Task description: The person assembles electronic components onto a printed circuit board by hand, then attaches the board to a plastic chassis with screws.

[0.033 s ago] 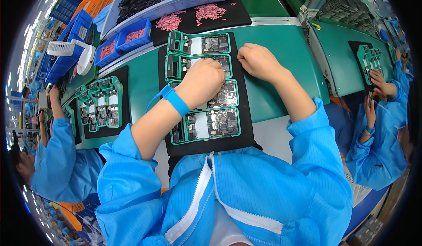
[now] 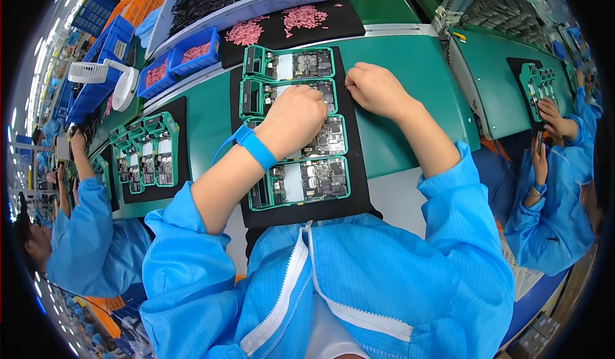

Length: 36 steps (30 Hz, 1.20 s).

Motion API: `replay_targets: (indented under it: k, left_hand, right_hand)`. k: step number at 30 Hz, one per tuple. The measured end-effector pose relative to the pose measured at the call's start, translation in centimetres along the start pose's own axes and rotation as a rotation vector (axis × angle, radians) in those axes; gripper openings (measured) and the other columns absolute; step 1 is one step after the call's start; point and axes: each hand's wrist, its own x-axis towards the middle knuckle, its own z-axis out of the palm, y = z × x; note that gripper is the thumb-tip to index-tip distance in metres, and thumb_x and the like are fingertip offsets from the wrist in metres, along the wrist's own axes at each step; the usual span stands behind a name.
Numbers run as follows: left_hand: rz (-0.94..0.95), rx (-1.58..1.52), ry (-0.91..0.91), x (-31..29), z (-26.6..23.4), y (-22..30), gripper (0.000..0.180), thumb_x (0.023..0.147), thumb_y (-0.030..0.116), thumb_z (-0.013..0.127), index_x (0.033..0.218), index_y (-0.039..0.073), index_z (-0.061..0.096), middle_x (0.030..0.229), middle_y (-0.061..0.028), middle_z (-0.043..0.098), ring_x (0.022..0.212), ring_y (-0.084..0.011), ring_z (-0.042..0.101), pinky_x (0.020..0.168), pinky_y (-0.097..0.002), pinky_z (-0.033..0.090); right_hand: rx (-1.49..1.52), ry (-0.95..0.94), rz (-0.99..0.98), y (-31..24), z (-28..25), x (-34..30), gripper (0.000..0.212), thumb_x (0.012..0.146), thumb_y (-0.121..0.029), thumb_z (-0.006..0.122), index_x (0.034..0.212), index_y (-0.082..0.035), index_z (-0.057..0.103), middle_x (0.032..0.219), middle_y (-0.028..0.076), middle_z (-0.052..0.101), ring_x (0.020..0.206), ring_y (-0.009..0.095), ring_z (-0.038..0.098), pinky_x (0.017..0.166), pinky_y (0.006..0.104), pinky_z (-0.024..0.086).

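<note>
My left hand (image 2: 296, 120), wearing a blue wrist strap (image 2: 255, 147), rests over the second and third of several green device housings (image 2: 310, 181) in a column. Its fingers are curled down onto the boards and their tips are hidden, so anything in them cannot be seen. To the right of the top housings, my right hand (image 2: 377, 91) is closed with its fingers bent under, close to the green table top. What it may hold is out of sight. Each housing has a dark circuit board with a pale panel. A black mat (image 2: 356, 142) lies under them.
Beyond the housings are two small piles of pink pieces (image 2: 305, 17), blue bins (image 2: 195, 51) of more pink pieces and a large tub (image 2: 253, 3) of black parts. A small white fan (image 2: 125, 84) stands left. Co-workers sit at both sides, with similar housings (image 2: 146, 150).
</note>
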Motion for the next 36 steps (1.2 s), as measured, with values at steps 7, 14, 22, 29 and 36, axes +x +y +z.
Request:
replay_targets:
  k: [7, 14, 22, 29, 36]
  left_hand:
    - [0.021, 0.203, 0.007, 0.4, 0.1, 1.5, 0.008, 0.073, 0.010, 0.062, 0.066, 0.007, 0.062, 0.076, -0.0060, 0.058, 0.083, -0.0238, 0.058, 0.077, -0.0352, 0.046]
    - [0.063, 0.252, 0.099, -0.6, 0.0, 2.2, 0.007, 0.070, 0.011, 0.060, 0.063, 0.009, 0.061, 0.076, -0.0053, 0.059, 0.083, -0.0220, 0.057, 0.076, -0.0339, 0.045]
    - [0.145, 0.206, 0.051, -2.2, 0.2, 1.7, 0.007, 0.071, 0.012, 0.061, 0.067, 0.008, 0.065, 0.078, -0.0052, 0.059, 0.085, -0.0217, 0.057, 0.077, -0.0328, 0.045]
    - [-0.144, -0.355, 0.307, -6.5, -5.1, 0.4, 0.018, 0.078, 0.006, 0.067, 0.094, 0.001, 0.071, 0.083, -0.0103, 0.064, 0.078, -0.0277, 0.060, 0.069, -0.0360, 0.048]
    - [-0.315, -0.699, 0.590, -17.0, -11.9, 3.5, 0.015, 0.078, 0.002, 0.064, 0.091, -0.002, 0.070, 0.078, -0.0109, 0.061, 0.068, -0.0204, 0.055, 0.062, -0.0328, 0.043]
  right_hand:
    - [-0.011, 0.006, 0.037, -0.8, 0.4, -0.5, 0.005, 0.078, -0.006, 0.062, 0.081, -0.002, 0.060, 0.083, 0.014, 0.061, 0.081, 0.034, 0.061, 0.072, 0.0426, 0.049]
    - [-0.054, 0.025, 0.094, -1.8, 0.6, -1.6, 0.004, 0.080, -0.006, 0.059, 0.081, -0.003, 0.061, 0.083, 0.015, 0.062, 0.081, 0.034, 0.061, 0.073, 0.0434, 0.050]
    - [0.178, 0.142, 0.168, -5.8, -0.2, -4.3, 0.005, 0.081, -0.006, 0.065, 0.080, -0.002, 0.061, 0.076, 0.011, 0.059, 0.066, 0.023, 0.059, 0.059, 0.0337, 0.046]
    - [0.351, 0.007, 0.216, -9.5, 0.2, -6.6, 0.005, 0.079, -0.004, 0.068, 0.082, -0.003, 0.063, 0.070, 0.004, 0.055, 0.059, 0.012, 0.052, 0.053, 0.0267, 0.043]
    - [0.172, -0.016, 0.029, -11.3, 1.0, -7.1, 0.008, 0.074, -0.003, 0.068, 0.078, -0.006, 0.061, 0.070, 0.007, 0.055, 0.064, 0.023, 0.057, 0.055, 0.0350, 0.046]
